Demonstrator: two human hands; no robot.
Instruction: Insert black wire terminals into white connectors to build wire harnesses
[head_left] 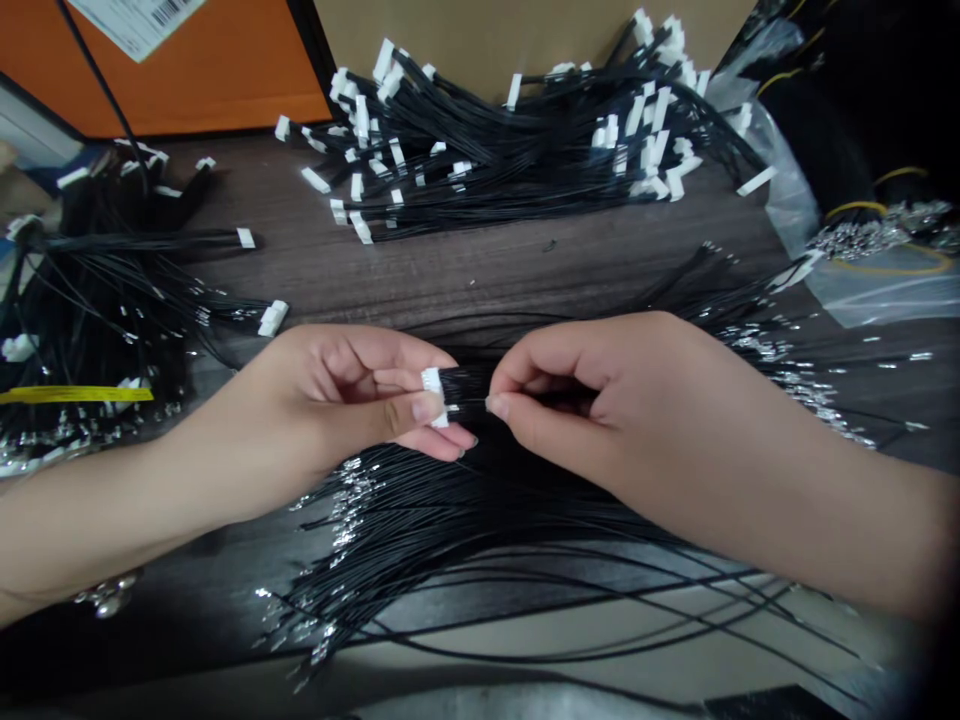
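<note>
My left hand (pixel 352 400) pinches a small white connector (pixel 433 392) between thumb and fingers at the middle of the view. Black wires (pixel 469 392) run from that connector to my right hand (pixel 592 400), whose thumb and forefinger are closed on them just to the connector's right. Both hands hover above a loose spread of black wires with bare metal terminals (pixel 420 520) lying on the dark wooden table (pixel 465 270).
A pile of finished black harnesses with white connectors (pixel 510 130) lies at the back, against a cardboard box (pixel 480 40). More harnesses (pixel 97 290) are heaped at the left, with a yellow band (pixel 75 394). Clear plastic bags (pixel 877 260) sit at the right. An orange box (pixel 187 70) stands back left.
</note>
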